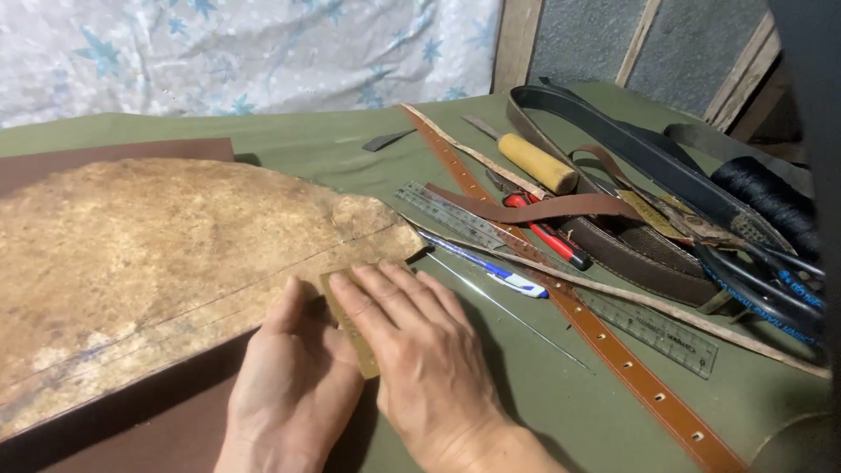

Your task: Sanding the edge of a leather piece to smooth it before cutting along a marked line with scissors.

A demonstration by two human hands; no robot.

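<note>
A large tan, mottled leather hide [149, 254] lies flat on the left of the green table. A small olive-brown strip [350, 328] lies at the hide's near right edge. My left hand [289, 385] rests flat beside the strip with its thumb against it. Laid palm down, my right hand [420, 350] presses its fingers on the strip's upper end. Neither hand grips anything.
A dark brown sheet [166, 429] lies under the hide. To the right are a clear ruler [561, 276], a blue pen [491, 267], a thin awl needle [517, 315], a long tan punched belt [613, 350], red-handled cutters [552, 232], a wooden-handled tool [539, 164], black straps [648, 158] and black thread [771, 197].
</note>
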